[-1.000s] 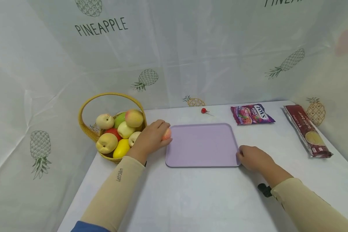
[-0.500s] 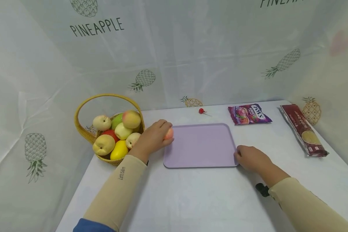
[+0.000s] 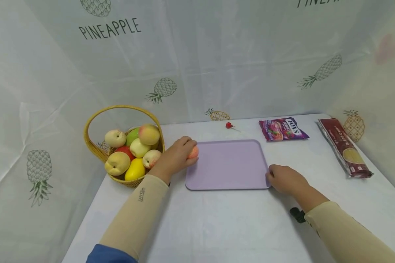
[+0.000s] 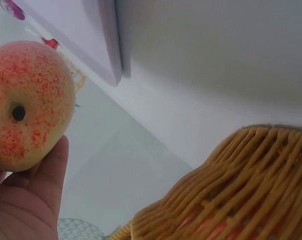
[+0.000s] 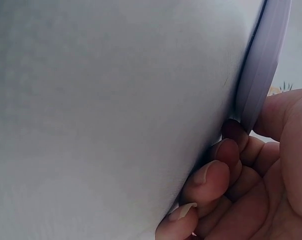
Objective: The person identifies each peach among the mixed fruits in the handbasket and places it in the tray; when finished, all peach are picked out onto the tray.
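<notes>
My left hand [image 3: 176, 157] grips a peach [image 4: 33, 102], cream with red speckles and a dark hole at its end. In the head view the peach pokes out past the fingers, over the left edge of a pale purple tray [image 3: 230, 164]. Whether it touches the tray cannot be told. At the tray's right front corner, my right hand [image 3: 288, 179] pinches the rim. The right wrist view shows the thumb above the rim [image 5: 258, 75] and a fingertip under it, with the other fingers curled by the tabletop.
A wicker basket [image 3: 93, 146] with a tall handle stands left of the tray, filled with several fruits. Behind the tray lies a small red cherry [image 3: 228, 125]. A purple candy bag [image 3: 283, 129] is at the back right, with a long maroon packet [image 3: 343, 146] farther right.
My left hand has shifted slightly right with the peach, from beside the tray to over its left edge. The right hand keeps its grip on the rim. The head view has shifted a little.
</notes>
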The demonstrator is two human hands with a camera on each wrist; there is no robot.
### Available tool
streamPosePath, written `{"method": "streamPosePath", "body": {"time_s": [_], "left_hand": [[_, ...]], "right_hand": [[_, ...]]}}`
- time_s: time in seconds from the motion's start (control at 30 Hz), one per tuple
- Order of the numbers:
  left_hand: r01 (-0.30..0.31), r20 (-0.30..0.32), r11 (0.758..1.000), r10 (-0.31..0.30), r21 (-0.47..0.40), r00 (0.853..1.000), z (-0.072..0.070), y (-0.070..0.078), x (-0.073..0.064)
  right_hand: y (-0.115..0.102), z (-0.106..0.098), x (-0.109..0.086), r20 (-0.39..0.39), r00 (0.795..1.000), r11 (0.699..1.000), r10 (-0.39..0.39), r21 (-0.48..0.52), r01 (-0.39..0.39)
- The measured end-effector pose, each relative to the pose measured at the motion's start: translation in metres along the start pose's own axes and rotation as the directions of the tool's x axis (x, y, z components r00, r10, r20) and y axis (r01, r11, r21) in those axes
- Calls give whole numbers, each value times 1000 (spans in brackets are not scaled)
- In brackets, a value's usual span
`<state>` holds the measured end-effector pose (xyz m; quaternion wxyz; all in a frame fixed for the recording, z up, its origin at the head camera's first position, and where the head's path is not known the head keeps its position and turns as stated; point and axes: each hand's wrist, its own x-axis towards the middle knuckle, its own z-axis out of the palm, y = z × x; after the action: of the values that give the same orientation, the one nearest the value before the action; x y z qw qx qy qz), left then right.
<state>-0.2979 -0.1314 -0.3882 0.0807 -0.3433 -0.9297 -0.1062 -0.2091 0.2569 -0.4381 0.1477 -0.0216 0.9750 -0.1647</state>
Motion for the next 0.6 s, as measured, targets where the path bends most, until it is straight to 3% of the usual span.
{"method": "streamPosePath", "body": {"time_s": [0.6], "left_hand": [[-2,8,999,2,-32,1000,28,-1,14]], "right_hand": [[-2,1,2,-1,1000,1000,6,-7,-6]]}}
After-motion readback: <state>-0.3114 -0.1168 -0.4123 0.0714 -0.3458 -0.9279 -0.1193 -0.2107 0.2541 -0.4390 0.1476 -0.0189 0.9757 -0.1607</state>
